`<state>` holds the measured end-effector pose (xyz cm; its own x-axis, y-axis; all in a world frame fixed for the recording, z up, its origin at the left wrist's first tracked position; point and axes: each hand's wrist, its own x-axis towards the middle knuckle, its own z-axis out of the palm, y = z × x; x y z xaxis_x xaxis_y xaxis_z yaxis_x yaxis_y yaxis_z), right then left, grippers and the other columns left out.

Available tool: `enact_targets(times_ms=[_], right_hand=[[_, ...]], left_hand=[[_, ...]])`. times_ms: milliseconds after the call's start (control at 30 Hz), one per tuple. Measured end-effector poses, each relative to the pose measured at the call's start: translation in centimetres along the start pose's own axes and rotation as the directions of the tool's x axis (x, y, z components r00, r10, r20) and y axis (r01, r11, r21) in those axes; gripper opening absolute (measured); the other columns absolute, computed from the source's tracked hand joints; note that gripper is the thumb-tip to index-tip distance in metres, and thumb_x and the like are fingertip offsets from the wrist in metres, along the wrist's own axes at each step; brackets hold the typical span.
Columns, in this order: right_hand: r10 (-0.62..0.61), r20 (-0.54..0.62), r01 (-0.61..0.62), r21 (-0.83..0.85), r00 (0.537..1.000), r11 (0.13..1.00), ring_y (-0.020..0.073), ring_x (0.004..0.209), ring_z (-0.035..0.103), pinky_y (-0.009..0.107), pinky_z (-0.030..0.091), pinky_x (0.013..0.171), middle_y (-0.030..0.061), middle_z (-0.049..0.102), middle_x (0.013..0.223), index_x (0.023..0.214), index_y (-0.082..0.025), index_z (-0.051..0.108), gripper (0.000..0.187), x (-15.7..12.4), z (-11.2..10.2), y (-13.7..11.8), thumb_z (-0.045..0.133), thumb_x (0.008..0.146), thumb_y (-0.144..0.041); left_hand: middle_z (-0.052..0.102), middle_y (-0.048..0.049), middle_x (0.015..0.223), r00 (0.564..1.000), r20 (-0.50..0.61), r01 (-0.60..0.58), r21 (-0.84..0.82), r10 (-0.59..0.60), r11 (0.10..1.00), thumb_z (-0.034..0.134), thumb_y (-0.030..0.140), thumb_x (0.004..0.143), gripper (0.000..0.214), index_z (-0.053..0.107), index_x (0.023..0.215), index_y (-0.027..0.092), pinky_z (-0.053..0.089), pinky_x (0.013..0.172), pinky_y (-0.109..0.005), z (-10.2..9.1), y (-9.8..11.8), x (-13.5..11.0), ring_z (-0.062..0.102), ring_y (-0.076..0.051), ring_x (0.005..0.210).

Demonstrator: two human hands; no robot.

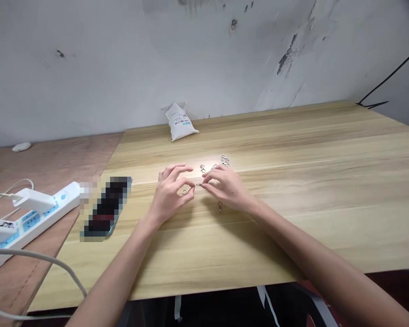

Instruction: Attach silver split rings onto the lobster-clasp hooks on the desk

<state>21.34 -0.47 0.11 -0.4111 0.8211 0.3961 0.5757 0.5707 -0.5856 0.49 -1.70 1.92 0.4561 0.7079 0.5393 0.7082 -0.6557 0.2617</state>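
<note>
Over the wooden table, my left hand (171,191) and my right hand (229,187) face each other, each pinching with thumb and forefinger. Between their fingertips is a small silvery metal clasp (198,185), partly covered, its exact form too small to make out. A metal ring (184,192) shows through the loop of my left fingers. Just beyond the hands lies a metal swivel clasp (202,168), with a small pile of clasps (225,160) to its right. Another clasp (220,207) rests below my right hand, and more metal is partly hidden behind that hand's fingers.
A white plastic packet (181,121) stands by the wall at the table's back. To the left lie a phone (106,209), blurred out, and a white power strip (34,222) with chargers and cables. A grey cable (54,261) curves near my left forearm.
</note>
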Motion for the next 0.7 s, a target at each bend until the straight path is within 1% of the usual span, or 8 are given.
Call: enact_targets(times_ms=[67,133,267,400,533,700], right_hand=[[-0.039,-0.022,0.039,0.02,0.999,0.999,0.0263,0.11,0.056,0.043,0.044,0.091,0.01,0.068,0.111,0.081,-0.021,0.068,0.01,0.1,-0.1,0.5,0.063,0.089,-0.026],[-0.065,-0.015,0.066,0.071,0.998,0.995,0.0259,0.115,0.055,0.045,0.043,0.096,0.0107,0.065,0.118,0.081,-0.021,0.067,0.011,0.1,-0.2,0.7,0.062,0.09,-0.025],[-0.049,-0.026,0.052,0.177,0.998,0.983,0.0236,0.115,0.056,0.043,0.044,0.098,0.0098,0.064,0.117,0.087,-0.022,0.067,0.011,0.0,-0.5,0.3,0.058,0.093,-0.024],[-0.068,0.001,0.066,0.187,0.998,0.98,0.0239,0.113,0.057,0.043,0.044,0.097,0.0103,0.063,0.117,0.1,-0.023,0.07,0.014,-0.1,-0.7,-0.3,0.06,0.092,-0.03],[-0.108,0.057,0.098,0.168,0.992,0.981,0.023,0.108,0.058,0.044,0.044,0.096,0.0088,0.065,0.113,0.094,-0.023,0.071,0.016,-0.1,-0.6,-0.3,0.056,0.095,-0.028],[-0.114,0.041,0.102,0.234,0.993,0.967,0.0226,0.112,0.057,0.042,0.046,0.095,0.0105,0.06,0.118,0.099,-0.022,0.067,0.016,0.0,-0.3,-0.2,0.052,0.097,-0.027]], left_hand=[[0.066,-0.0028,0.119,0.999,-0.034,-0.005,-0.074,0.003,0.997,0.064,0.016,0.083,0.009,0.066,0.079,0.024,0.04,0.102,-0.045,-0.2,0.2,0.1,0.051,-0.026,0.124],[0.066,-0.0027,0.118,0.999,-0.045,-0.002,-0.129,-0.004,0.992,0.064,0.017,0.084,0.008,0.066,0.08,0.024,0.04,0.103,-0.045,-0.2,0.3,0.2,0.051,-0.025,0.123],[0.066,-0.0027,0.117,0.999,-0.029,0.015,-0.133,-0.019,0.991,0.065,0.018,0.084,0.007,0.068,0.081,0.024,0.04,0.104,-0.045,0.1,-0.2,0.1,0.051,-0.025,0.122],[0.066,-0.0028,0.117,0.999,-0.023,0.031,-0.152,-0.035,0.988,0.065,0.018,0.085,0.007,0.068,0.083,0.024,0.04,0.105,-0.045,0.2,-0.4,0.0,0.051,-0.024,0.122],[0.065,-0.0028,0.117,0.999,-0.023,0.027,-0.207,-0.032,0.978,0.065,0.019,0.085,0.006,0.069,0.084,0.024,0.04,0.105,-0.045,0.1,-0.2,0.0,0.051,-0.024,0.122],[0.064,-0.0028,0.118,0.996,-0.022,0.074,-0.282,-0.084,0.956,0.065,0.02,0.086,0.007,0.07,0.084,0.024,0.041,0.105,-0.042,-0.1,0.0,0.1,0.051,-0.022,0.122]])
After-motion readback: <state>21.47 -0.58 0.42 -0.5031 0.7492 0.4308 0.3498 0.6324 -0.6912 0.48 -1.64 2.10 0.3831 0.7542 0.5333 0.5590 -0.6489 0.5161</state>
